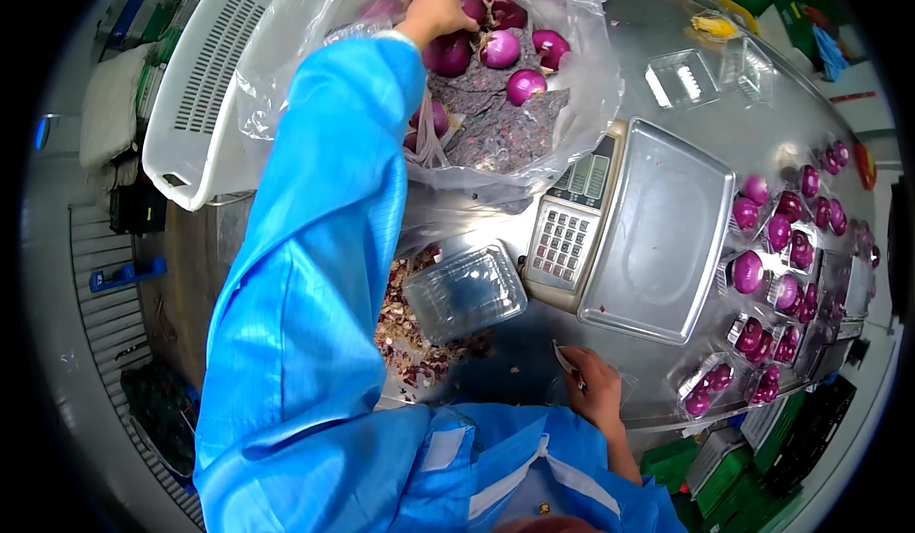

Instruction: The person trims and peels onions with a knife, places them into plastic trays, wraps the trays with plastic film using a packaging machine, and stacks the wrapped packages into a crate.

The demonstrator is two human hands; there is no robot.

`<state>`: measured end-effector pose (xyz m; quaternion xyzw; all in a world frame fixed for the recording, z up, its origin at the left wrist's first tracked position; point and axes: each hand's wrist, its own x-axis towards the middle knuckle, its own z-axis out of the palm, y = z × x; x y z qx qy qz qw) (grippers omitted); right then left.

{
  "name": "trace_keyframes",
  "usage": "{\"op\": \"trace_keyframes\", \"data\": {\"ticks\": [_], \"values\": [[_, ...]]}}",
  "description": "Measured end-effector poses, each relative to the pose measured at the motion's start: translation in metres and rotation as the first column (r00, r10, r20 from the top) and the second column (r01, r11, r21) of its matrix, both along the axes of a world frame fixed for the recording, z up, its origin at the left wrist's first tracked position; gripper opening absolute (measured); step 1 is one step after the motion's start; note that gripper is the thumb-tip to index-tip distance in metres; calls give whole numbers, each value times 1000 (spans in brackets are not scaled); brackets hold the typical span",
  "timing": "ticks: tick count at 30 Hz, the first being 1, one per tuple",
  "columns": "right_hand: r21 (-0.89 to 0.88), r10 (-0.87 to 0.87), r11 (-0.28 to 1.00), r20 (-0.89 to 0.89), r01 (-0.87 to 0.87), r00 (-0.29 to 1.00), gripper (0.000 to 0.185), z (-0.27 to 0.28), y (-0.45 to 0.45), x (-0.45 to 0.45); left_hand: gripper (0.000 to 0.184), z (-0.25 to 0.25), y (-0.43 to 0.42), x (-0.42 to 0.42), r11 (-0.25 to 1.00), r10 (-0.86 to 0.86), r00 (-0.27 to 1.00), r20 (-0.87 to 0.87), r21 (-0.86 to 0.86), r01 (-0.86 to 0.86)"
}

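My left hand reaches into a clear plastic bag, its fingers closed around a red onion. More red onions, one of them bright purple, lie about it on a grey fibrous cloth in the bag. Near the table's front edge my right hand is closed on a small knife, its pale blade pointing up and left; the handle is mostly hidden. Between the hands sits a clear plastic tray, with no onion in it.
A scale with a metal pan stands right of the bag. Packed trays of red onions cover the right side. Onion skins lie by my left sleeve. A white basket is at left; clear trays lie at the back.
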<state>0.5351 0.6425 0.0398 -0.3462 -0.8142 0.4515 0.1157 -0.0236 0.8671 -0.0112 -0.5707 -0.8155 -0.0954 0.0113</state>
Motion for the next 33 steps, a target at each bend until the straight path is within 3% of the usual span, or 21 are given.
{"op": "trace_keyframes", "data": {"ticks": [3, 5, 6, 9, 10, 11, 12, 15, 18, 21, 24, 31, 33], "values": [[-14, 0, 1000, 27, 0, 1000, 45, 6, -2, 11, 82, 26, -16, 20, 971, 1, 960, 279, 230, -67], [-19, -27, 999, 18, 27, 999, 45, 3, -3, 16, 84, 76, -58, 69, 932, -178, 745, 643, 354, -83], [-20, -37, 999, 12, 38, 999, 46, 4, -3, 16, 82, 97, -85, 93, 934, -176, 668, 723, 336, -118], [143, -68, 987, -57, 75, 996, 51, 19, 0, 6, 79, 133, -179, 164, 937, -257, 487, 835, 338, -84], [250, -35, 967, -63, 49, 997, 53, 27, 1, 0, 80, 138, -211, 185, 939, -250, 555, 793, 338, -59], [356, -1, 934, -65, 24, 998, 55, 38, 1, -9, 80, 147, -242, 211, 943, -251, 401, 881, 316, -103], [454, 36, 891, -61, -4, 997, 56, 47, 1, -18, 82, 150, -271, 226, 959, -195, 499, 844, 271, -84], [611, 185, 787, -101, -86, 978, 62, 64, -10, -38, 83, 158, -343, 276, 962, -126, 443, 888, 218, -164], [674, 321, 703, -14, -228, 947, 60, 79, -29, -51, 86, 163, -398, 307, 962, -102, 498, 861, 214, -172], [668, 385, 666, 74, -332, 920, 60, 84, -57, -56, 83, 167, -439, 328, 963, -53, 358, 932, 143, -230], [670, 428, 641, 93, -374, 899, 58, 85, -84, -56, 83, 167, -472, 337, 968, -15, 446, 895, 125, -218], [618, 466, 663, 102, -423, 879, 56, 81, -136, -60, 77, 160, -525, 354, 961, -29, 515, 856, 165, -220], [587, 446, 675, 157, -447, 881, 56, 74, -144, -60, 76, 162, -538, 354, 930, -5, 614, 790, 230, -288]]}}
